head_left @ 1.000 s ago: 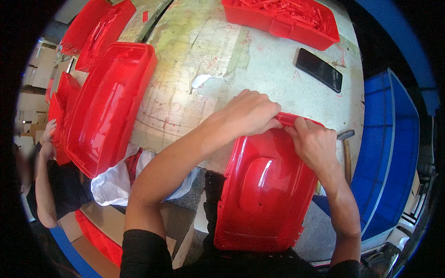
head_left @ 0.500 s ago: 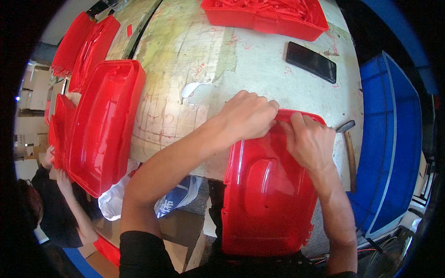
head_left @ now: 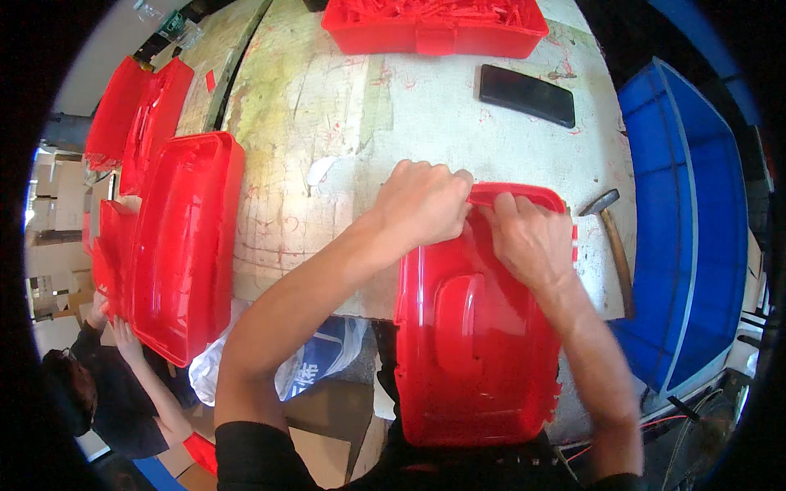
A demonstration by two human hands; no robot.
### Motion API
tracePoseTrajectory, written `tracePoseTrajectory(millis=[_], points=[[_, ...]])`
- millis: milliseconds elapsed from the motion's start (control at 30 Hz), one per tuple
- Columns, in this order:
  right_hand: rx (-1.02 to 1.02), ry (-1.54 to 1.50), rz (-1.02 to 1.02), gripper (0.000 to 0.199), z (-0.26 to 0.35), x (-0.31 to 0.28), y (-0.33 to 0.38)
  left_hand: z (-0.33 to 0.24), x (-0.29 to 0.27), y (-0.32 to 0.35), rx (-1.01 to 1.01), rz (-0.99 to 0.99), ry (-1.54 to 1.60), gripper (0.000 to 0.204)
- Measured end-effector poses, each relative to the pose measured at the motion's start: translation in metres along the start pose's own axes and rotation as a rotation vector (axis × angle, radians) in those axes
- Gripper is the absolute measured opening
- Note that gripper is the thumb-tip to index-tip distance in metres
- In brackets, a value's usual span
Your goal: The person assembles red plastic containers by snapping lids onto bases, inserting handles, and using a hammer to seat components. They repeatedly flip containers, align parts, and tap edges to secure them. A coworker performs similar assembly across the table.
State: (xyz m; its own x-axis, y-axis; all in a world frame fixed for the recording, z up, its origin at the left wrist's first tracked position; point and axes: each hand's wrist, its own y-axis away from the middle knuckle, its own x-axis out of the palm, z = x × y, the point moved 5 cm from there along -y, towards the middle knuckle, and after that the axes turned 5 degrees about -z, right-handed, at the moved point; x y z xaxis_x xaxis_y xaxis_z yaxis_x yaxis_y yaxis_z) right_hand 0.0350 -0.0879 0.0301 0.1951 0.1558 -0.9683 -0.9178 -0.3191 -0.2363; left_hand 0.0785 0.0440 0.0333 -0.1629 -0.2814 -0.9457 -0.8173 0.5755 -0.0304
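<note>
A red, glossy, shallow plastic lid [head_left: 499, 360] with a raised oval in its middle lies lengthwise in front of me. Its far end rests over the table, and its near end reaches my body. My left hand [head_left: 427, 203] is closed at the far left corner of the rim, fingers curled under and partly hidden. Close beside it, my right hand [head_left: 528, 237] is closed too, its bent fingers at the far rim and its palm over the lid's inner face. Whether anything small sits between the fingers cannot be made out.
A hammer [head_left: 616, 245] lies right of the lid, a black phone [head_left: 526, 96] beyond it. A red box of scraps [head_left: 434, 41] stands at the back. Left are a red tray [head_left: 184, 245] and a co-worker's hands [head_left: 123, 331]. A blue crate [head_left: 679, 237] stands right.
The view has shifted slightly. My right hand has moved a little left along the rim, uncovering the hammer's head. Both hands stay closed at the lid's far end.
</note>
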Motion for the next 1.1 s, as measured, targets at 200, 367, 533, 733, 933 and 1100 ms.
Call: tracePoseTrajectory(millis=[200,367,533,733,933,1100], points=[[-0.068,0.124,-0.064,0.018,-0.001,0.006,0.006,-0.002,0.001,-0.004,-0.02,-0.007,-0.02,0.023],[-0.376,0.363,-0.012,0.008,0.001,-0.004,-0.01,-0.004,0.0,-0.006,-0.051,-0.019,-0.026,0.023],[-0.143,0.256,0.032,0.01,0.003,-0.003,-0.017,0.0,0.001,-0.01,-0.113,-0.012,-0.037,0.022],[0.255,0.059,0.121,0.014,-0.001,0.01,-0.009,-0.003,0.002,-0.016,-0.138,-0.024,-0.04,0.022],[0.23,0.086,0.23,0.012,0.009,0.006,-0.008,-0.005,0.002,-0.015,-0.142,-0.031,-0.053,0.02],[0.083,0.145,0.196,0.01,0.006,0.006,-0.017,0.001,0.001,-0.013,-0.11,-0.064,-0.021,0.018]])
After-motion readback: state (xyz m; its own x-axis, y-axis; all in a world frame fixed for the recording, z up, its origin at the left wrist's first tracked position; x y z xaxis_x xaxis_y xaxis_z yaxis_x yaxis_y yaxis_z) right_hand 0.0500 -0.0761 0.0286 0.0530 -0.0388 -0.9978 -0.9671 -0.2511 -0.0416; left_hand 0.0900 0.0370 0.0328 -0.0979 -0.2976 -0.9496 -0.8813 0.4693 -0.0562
